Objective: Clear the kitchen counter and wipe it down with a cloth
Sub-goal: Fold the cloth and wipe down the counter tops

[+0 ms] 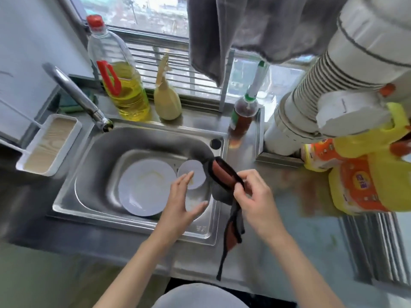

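Right hand (253, 194) pinches cloth (224, 181) over sink (93, 165); left hand (184, 201) open. Advise gathering cloth flat before wiping.

This is a home kitchen. A stainless steel sink (97, 152) with a chrome faucet (77, 96) holds a white plate (142, 190) and a small white dish (196, 170). On the steel counter (300, 221) by the barred window (155, 16) stand a cooking-oil bottle (121, 90), a dark sauce bottle (243, 117) and yellow detergent bottles (364, 190). A ribbed white vent duct (322, 85) rises at the right.
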`<action>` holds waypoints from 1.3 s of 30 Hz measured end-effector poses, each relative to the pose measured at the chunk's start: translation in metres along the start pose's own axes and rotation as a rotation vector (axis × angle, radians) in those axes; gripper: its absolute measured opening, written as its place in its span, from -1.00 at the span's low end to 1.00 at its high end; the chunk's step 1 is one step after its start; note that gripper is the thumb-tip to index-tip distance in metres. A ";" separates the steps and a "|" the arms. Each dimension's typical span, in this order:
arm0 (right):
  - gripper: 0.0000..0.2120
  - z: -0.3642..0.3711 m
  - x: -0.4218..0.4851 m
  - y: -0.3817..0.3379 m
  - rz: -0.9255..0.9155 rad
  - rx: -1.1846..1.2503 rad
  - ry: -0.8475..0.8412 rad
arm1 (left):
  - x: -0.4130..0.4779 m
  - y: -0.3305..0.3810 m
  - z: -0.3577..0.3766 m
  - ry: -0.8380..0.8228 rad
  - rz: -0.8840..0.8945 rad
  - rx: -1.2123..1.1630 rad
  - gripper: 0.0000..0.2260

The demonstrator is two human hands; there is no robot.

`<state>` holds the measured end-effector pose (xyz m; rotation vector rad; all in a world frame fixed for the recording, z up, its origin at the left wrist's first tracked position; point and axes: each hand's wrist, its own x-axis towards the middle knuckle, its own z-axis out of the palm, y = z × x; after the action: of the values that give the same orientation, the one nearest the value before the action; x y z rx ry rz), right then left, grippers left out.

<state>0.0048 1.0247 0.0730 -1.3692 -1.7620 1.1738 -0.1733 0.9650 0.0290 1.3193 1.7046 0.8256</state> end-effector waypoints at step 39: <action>-0.57 -0.077 -0.119 0.206 0.511 -0.685 0.343 | 0.003 0.024 0.229 -0.407 0.327 0.631 -0.56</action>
<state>0.1904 0.9463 -0.0751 -2.3653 -1.6659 0.4924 0.0406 0.9784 -0.0558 2.0667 1.4826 0.1438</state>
